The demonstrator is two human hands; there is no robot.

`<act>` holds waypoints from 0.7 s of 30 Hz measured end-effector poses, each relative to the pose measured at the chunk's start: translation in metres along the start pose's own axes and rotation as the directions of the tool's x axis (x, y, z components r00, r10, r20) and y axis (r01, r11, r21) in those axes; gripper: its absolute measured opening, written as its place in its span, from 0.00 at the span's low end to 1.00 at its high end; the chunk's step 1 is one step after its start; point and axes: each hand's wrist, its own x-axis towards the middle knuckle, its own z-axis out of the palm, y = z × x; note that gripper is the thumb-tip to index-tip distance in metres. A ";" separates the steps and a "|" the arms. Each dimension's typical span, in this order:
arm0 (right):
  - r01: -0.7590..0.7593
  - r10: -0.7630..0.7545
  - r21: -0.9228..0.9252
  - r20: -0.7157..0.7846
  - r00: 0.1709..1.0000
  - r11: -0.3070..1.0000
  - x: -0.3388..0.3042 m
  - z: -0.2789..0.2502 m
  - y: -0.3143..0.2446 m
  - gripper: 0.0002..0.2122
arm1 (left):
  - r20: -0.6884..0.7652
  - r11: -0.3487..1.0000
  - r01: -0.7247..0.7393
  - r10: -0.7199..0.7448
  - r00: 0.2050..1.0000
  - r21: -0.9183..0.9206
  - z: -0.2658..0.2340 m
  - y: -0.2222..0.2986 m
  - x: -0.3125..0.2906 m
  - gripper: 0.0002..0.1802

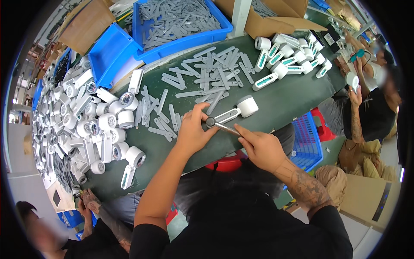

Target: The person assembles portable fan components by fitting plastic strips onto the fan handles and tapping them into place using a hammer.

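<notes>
A white handheld device with a drum-shaped head lies on the green table in front of me, its slim handle pointing toward my left hand. My left hand is closed round the end of that handle, fingertips partly hidden. My right hand grips the shaft of a metal hammer. The hammer's round head is over the handle's end, beside my left thumb; I cannot tell whether it touches. Just beyond my hands lie many loose grey plastic strips.
White devices heap up at the left; others with green inlays stand at the far right. A blue bin of grey strips and a tilted blue tray line the back. Co-workers sit at both sides. A blue basket is at right.
</notes>
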 end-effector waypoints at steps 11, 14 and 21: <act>-0.051 0.147 0.396 -0.217 0.965 0.917 -0.020 -0.011 0.021 0.19 | -0.214 0.972 -0.158 0.194 0.957 0.176 -0.047 0.018 -0.042 0.16; -0.130 0.269 0.403 -0.308 0.913 0.906 -0.041 -0.015 0.081 0.18 | -0.458 0.968 -0.039 0.152 0.876 0.247 -0.089 0.011 -0.096 0.18; -0.348 0.479 0.363 -0.379 0.792 0.864 -0.021 -0.054 0.149 0.16 | -0.873 0.655 0.725 -0.206 0.443 0.213 -0.164 -0.039 -0.309 0.17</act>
